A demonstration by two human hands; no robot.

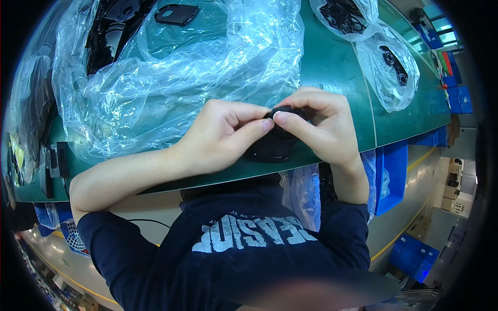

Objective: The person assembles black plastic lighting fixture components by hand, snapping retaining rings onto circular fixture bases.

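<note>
A glossy black plastic part point(271, 149) is at the near edge of the green table, its top rounded like a ring or cap. My left hand point(225, 132) closes on it from the left, thumb and forefinger pinching the upper rim. From the right, my right hand point(327, 124) grips the same rim, its thumb on top and its fingers curled behind. The two thumb tips almost touch. My fingers hide some of the rim, so I cannot tell whether a second piece is fitted there.
Crumpled clear plastic bags point(181, 93) spread over the left of the green table point(332, 67). Black parts point(176, 14) lie on and in them. Bagged black parts point(393, 65) lie at the far right. A dark device point(58, 159) sits at left; a blue bin point(391, 179) stands below the right edge.
</note>
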